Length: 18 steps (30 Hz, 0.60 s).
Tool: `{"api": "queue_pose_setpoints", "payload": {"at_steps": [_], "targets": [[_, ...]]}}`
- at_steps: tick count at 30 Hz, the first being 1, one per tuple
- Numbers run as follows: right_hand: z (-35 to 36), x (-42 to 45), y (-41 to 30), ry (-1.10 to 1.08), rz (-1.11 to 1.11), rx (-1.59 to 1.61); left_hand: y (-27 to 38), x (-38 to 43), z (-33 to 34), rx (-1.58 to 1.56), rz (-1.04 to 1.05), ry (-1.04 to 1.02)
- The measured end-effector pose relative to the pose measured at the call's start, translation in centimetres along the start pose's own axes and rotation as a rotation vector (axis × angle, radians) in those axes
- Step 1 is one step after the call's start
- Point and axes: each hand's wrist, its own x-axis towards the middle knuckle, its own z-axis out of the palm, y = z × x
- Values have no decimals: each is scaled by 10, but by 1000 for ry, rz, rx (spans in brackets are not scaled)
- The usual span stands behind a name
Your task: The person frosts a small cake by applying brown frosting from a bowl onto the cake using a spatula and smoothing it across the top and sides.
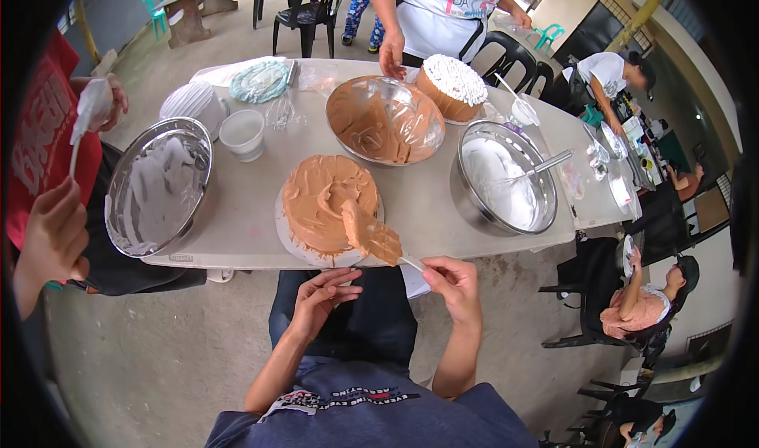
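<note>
A round cake (320,217) covered in brown frosting sits on a white cake board (289,243) at the table's front edge. My right hand (455,288) grips the white handle of a spatula (373,234). Thick brown frosting coats the spatula's blade, whose tip rests at the top of the cake's right side. My left hand (325,303) is just below the front edge of the board, fingers stretched out with nothing seen in them. Whether it touches the board is hard to tell. Behind the cake stands a metal bowl (385,122) smeared with brown frosting.
On the table (415,205), a bowl of white frosting (504,181) with a whisk stands right, another frosting-smeared bowl (160,193) left. A plastic cup (242,135) and a white-topped cake (452,89) stand farther back. At left, a co-worker's hand (56,234) holds a frosting-covered spatula.
</note>
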Motion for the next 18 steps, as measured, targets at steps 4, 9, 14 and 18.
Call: {"api": "queue_pose_setpoints", "payload": {"at_steps": [4, 9, 14, 18], "targets": [[1, 2, 3, -19, -22, -7, -4, 2, 0, -1, 5, 0], [0, 1, 7, 16, 4, 20, -6, 2, 5, 4, 23, -11], [-4, -1, 5, 20, -10, 27, -7, -1, 4, 14, 40, -11], [-7, -2, 8, 26, -24, 18, -10, -2, 1, 23, 36, 26]]}}
